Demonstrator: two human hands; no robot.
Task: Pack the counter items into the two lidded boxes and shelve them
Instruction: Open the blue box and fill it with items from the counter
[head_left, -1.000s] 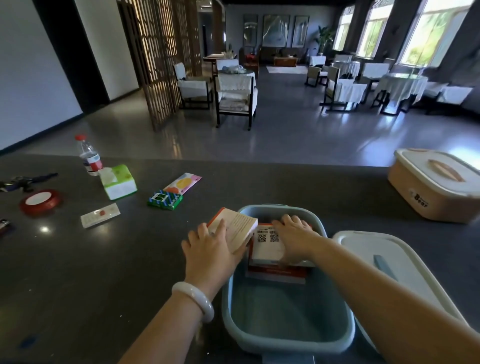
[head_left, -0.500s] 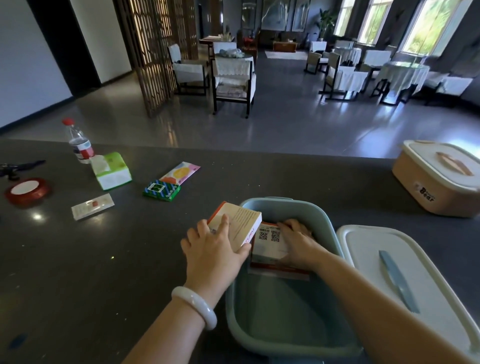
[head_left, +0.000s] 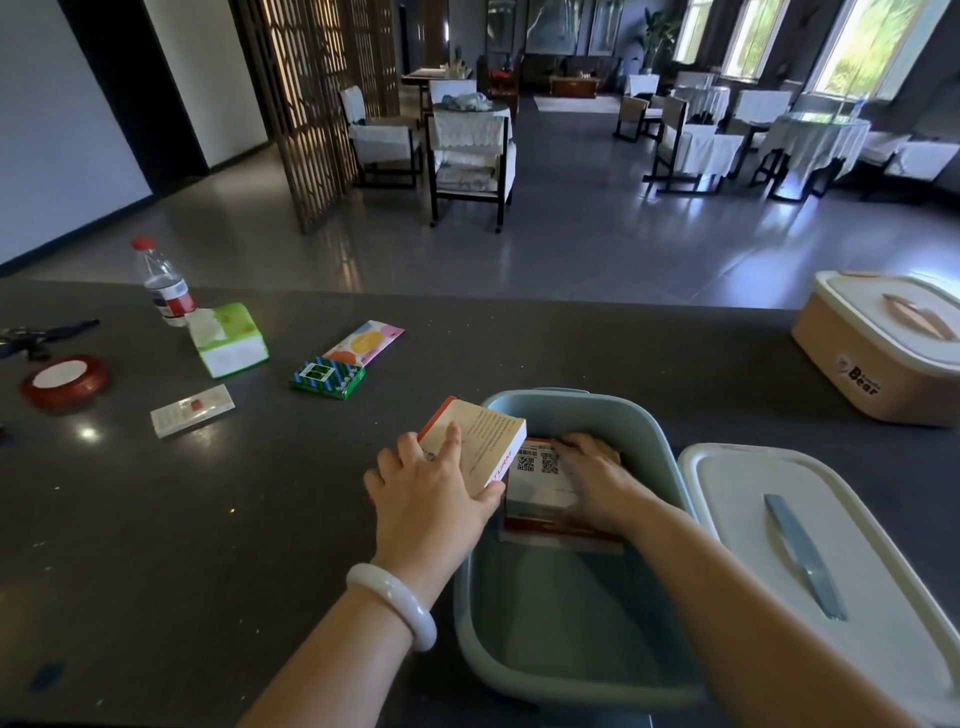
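While the left hand (head_left: 431, 488) grips a white orange-edged carton (head_left: 480, 441) over the open blue-grey plastic tub's (head_left: 545, 670) rim, the right hand (head_left: 597, 478) presses flat (fingers straight) on QR-coded cartons (head_left: 535, 478) inside

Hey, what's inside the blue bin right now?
The blue bin holds stacked flat boxes at its far end, the right hand resting on them. Its near floor looks bare. What lies under the hand and stack is hidden.

A restaurant or lounge is indicated: cloth-covered tables (head_left: 815, 135) and chairs (head_left: 470, 156) are seen across the upper frame, viewed over a dark counter (head_left: 156, 509)
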